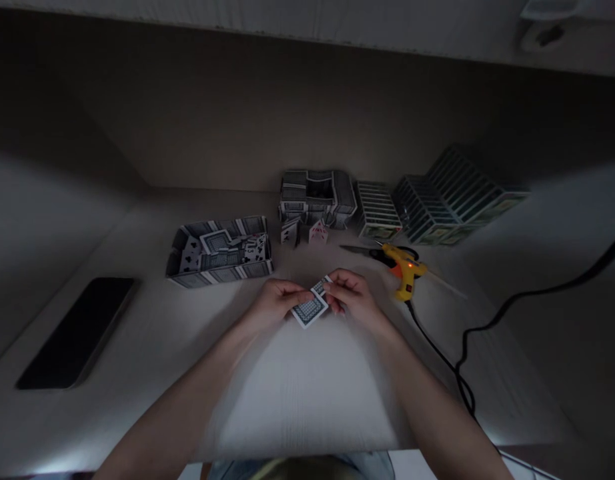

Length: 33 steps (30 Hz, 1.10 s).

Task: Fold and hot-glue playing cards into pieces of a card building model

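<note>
stretching beneath everything, the pale tabletop (287, 393) is bearing the whole spread. 2 bare forearms (187, 400) are slanting inward from its near edge, the elbows spreading wider than the wrists. at back right, slatted card blocks (422, 207) are standing close together, seemingly set aside to free the middle. a black phone (77, 333) is lying at far left, well apart from the hands. a card-walled tray (237, 272) is sitting left of centre, likely kept near because it is holding loose cards (216, 241). a hollow card box (297, 187) is standing between tray and blocks, farther back.

the left hand (279, 300) is pinching the patterned card piece (310, 311), its thumb lying on top; the right hand (355, 297) is clamping the upper right end, some fingers hiding behind it. both are holding it low over the middle, probably to steady it from 2 sides. a yellow glue gun (405, 267) is resting near the right hand, perhaps for easy reach, its light glowing. scissors (357, 249) are lying just beside it. small folded cards (318, 232) are propping themselves upright before the box.
</note>
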Tool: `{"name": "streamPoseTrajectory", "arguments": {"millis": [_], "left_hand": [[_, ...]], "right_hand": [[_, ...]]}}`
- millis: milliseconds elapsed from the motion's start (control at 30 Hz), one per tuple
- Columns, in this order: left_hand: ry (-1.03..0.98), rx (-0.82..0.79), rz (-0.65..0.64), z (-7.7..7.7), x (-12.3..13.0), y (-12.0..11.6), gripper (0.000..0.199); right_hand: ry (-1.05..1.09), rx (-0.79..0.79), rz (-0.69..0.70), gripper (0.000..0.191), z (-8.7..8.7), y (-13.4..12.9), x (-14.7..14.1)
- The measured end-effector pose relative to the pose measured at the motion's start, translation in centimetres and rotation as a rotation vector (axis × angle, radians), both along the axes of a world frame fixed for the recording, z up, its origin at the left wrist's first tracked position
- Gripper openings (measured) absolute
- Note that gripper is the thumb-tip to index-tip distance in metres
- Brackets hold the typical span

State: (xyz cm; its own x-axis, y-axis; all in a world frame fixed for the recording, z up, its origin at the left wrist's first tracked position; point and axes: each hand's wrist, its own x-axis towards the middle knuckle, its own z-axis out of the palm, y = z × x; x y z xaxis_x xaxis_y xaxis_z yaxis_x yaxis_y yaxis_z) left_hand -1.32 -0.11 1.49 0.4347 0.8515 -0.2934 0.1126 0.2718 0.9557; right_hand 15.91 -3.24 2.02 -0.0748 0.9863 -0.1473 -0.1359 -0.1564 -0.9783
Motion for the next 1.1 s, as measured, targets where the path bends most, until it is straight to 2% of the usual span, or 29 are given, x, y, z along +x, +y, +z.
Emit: {"name": "streamPoseTrajectory", "arguments": {"millis": [600, 800, 1100], "left_hand": [[-0.057, 0.027, -0.029, 0.1, 0.0, -0.6, 0.024], [-0.094, 0.001, 0.003, 0.0, 0.3, -0.8, 0.026], [-0.042, 0.039, -0.125, 0.4, 0.1, -1.0, 0.032]], "right_hand": [[0.004, 0.005, 0.010, 0.026, 0.0, 0.1, -0.4], [0.024, 0.003, 0.015, 0.024, 0.3, 0.1, -0.3], [0.063, -0.009, 0.058, 0.022, 0.1, 0.1, -0.3]]}}
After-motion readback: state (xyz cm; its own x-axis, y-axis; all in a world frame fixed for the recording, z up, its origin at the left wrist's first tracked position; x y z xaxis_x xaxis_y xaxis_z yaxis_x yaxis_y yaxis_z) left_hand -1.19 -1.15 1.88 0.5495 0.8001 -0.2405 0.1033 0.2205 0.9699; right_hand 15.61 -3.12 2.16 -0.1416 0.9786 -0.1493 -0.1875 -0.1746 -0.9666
